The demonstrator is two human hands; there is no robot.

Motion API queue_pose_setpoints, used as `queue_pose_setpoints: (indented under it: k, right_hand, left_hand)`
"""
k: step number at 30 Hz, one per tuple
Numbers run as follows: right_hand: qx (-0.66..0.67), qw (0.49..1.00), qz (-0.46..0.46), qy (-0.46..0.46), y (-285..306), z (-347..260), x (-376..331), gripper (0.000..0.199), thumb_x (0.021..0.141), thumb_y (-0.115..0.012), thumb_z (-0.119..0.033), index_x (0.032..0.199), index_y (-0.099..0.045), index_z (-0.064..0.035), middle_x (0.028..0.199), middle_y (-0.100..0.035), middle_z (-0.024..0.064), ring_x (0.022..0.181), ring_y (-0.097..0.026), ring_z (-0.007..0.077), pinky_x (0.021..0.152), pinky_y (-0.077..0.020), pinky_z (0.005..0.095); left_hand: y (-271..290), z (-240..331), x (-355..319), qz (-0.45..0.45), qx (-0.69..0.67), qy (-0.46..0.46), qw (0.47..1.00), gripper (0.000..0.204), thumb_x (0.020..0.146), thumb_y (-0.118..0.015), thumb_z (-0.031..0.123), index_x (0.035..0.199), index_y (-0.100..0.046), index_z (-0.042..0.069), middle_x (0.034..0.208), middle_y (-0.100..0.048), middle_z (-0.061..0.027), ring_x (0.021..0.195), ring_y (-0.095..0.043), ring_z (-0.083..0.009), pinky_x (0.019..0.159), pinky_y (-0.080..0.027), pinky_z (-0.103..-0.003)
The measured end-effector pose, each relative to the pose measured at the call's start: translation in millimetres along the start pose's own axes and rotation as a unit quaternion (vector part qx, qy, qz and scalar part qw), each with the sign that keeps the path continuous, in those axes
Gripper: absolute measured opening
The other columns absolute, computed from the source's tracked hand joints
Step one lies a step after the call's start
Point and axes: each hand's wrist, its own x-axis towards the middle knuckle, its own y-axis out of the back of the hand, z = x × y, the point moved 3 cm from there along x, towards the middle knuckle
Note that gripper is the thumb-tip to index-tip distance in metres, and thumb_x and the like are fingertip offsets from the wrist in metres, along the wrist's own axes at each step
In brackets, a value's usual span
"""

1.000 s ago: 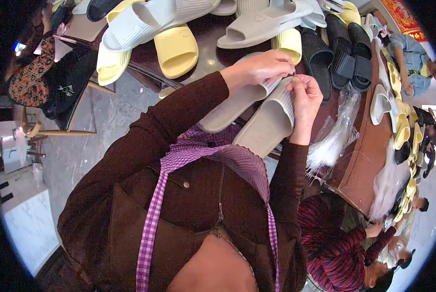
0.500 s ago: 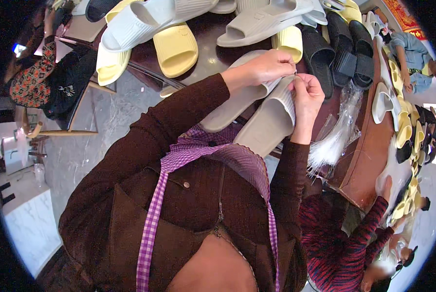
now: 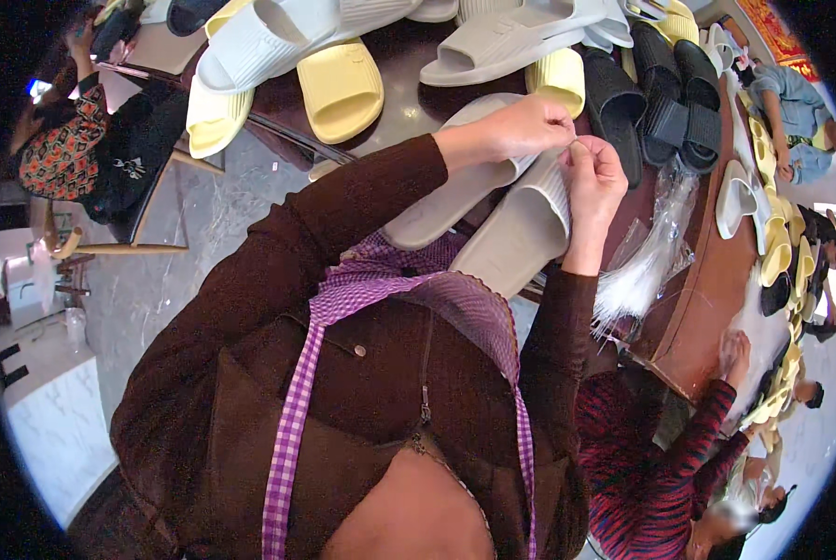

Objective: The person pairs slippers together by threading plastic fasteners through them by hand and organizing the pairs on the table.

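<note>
Two grey slide slippers rest side by side at the table's near edge, the left slipper [image 3: 434,207] partly under my left forearm and the right slipper [image 3: 516,233] tilted beside my right hand. Above their toe ends, my left hand [image 3: 536,129] is closed in a pinch. Fingertip to fingertip with it, my right hand [image 3: 595,177] pinches too, over the right slipper's strap. Whatever thin thing lies between the fingers is too small to make out. To the right of my right hand lies a clear bag with a bundle of thin white strands [image 3: 628,289].
Yellow slippers [image 3: 341,91], light grey slippers [image 3: 507,42] and black slippers [image 3: 614,103] crowd the table's far side. A co-worker in a striped sweater [image 3: 637,467] sits at right, beside a long row of slippers. At left, another person sits by a wooden chair [image 3: 133,248].
My hands stay pinched together above the slippers, their fingertips slightly shifted. The co-worker's hand at right now holds something clear. The whole view has moved a little.
</note>
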Motion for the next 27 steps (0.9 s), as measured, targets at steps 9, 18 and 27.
queue_pose_setpoints:
  k: [9,18,27]
  right_hand:
    - [-0.206,0.973,-0.106,-0.004,22.6,-80.9,-69.5,0.02,0.084,-0.062,-0.012,0.096,-0.062,0.0036,0.084,-0.066,0.0129,0.076,-0.061,0.02,0.072,-0.0492,0.0319]
    - [-0.336,0.937,-0.09,-0.04,-46.3,-57.8,-71.5,0.029,0.081,-0.065,-0.024,0.083,-0.059,0.0043,0.073,-0.061,0.0224,0.067,-0.06,0.0359,0.059,-0.0456,0.04]
    - [-0.363,0.93,0.052,-0.007,-33.8,-44.8,-75.8,0.02,0.082,-0.058,-0.014,0.081,-0.059,0.0055,0.061,-0.057,0.0183,0.053,-0.054,0.0289,0.053,-0.0424,0.0393]
  left_hand:
    - [72.7,14.9,-61.7,0.302,0.072,-0.105,0.945,0.018,0.081,-0.056,0.012,0.095,-0.059,0.0,0.087,-0.059,-0.0106,0.076,-0.055,-0.0184,0.066,-0.045,-0.027]
    - [76.1,-29.3,-85.8,0.256,0.261,-0.162,0.916,0.017,0.076,-0.055,0.006,0.092,-0.058,0.001,0.089,-0.057,-0.0147,0.09,-0.052,-0.0292,0.069,-0.046,-0.035]
    - [96.0,-51.1,-96.3,0.327,0.09,0.005,0.941,0.026,0.087,-0.053,0.017,0.106,-0.056,-0.002,0.095,-0.059,-0.0114,0.08,-0.058,-0.0193,0.067,-0.046,-0.029]
